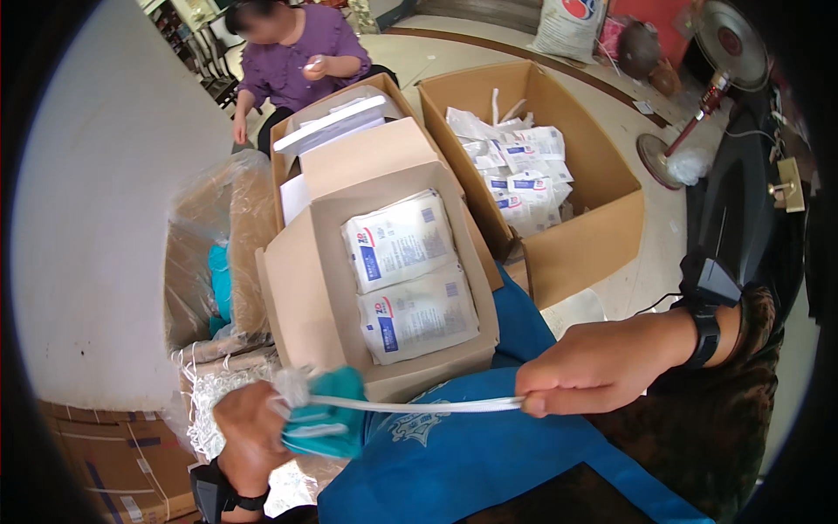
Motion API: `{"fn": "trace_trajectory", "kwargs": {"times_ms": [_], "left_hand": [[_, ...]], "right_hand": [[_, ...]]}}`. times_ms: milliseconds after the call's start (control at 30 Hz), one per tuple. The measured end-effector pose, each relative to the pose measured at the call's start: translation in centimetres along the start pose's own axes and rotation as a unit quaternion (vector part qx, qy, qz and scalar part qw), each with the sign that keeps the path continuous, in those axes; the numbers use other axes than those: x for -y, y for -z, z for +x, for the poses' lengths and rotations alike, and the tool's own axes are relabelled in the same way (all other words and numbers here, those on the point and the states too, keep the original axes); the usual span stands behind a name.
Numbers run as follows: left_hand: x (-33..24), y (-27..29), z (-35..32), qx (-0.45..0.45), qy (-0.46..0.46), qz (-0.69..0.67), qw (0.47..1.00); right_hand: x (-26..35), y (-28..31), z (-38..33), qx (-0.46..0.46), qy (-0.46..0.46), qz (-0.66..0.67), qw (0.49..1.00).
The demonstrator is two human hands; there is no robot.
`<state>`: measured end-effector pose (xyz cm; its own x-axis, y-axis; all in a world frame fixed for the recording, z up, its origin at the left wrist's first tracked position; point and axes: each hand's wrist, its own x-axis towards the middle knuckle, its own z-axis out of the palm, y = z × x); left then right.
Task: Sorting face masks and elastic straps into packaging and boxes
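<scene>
In front of my blue apron (489, 437), my left hand (249, 428) is closed on a folded teal fabric bundle (325, 428) with white bands. A white strap (419, 405) runs taut from that bundle to my right hand (580, 371), whose fingers pinch its far end. The bundle's exact kind cannot be made out, and part of it is blurred. Just beyond my hands stands an open cardboard box (336, 306). Inside it, white printed packets (415, 310) lie in two stacks.
A larger carton (602, 236) at the right holds loose white packets (524, 170). To the left, a plastic-lined box (188, 297) contains teal fabric (220, 284). White straps (231, 389) lie below it. A person in purple (301, 52) sits beyond the boxes. A fan (698, 113) stands far right.
</scene>
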<state>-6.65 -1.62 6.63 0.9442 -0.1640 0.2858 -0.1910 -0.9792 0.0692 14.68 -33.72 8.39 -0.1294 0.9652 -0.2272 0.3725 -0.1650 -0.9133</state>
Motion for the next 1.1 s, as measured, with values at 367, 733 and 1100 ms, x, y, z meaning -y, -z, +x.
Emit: {"fn": "trace_trajectory", "kwargs": {"times_ms": [367,733,1100], "left_hand": [[8.0,-1.0,-4.4,-0.138,0.283,-0.047,0.948],[0.7,-5.9,1.9,-0.127,0.15,-0.251,0.948],[-0.9,-9.4,2.0,-0.25,0.155,-0.175,0.94]], "right_hand": [[-6.1,0.0,-7.1,-0.313,-0.133,0.326,0.882],[-24.7,-7.5,-10.8,-0.582,-0.175,0.306,0.733],[-20.4,-3.8,-7.7,-0.581,-0.093,0.358,0.725]]}}
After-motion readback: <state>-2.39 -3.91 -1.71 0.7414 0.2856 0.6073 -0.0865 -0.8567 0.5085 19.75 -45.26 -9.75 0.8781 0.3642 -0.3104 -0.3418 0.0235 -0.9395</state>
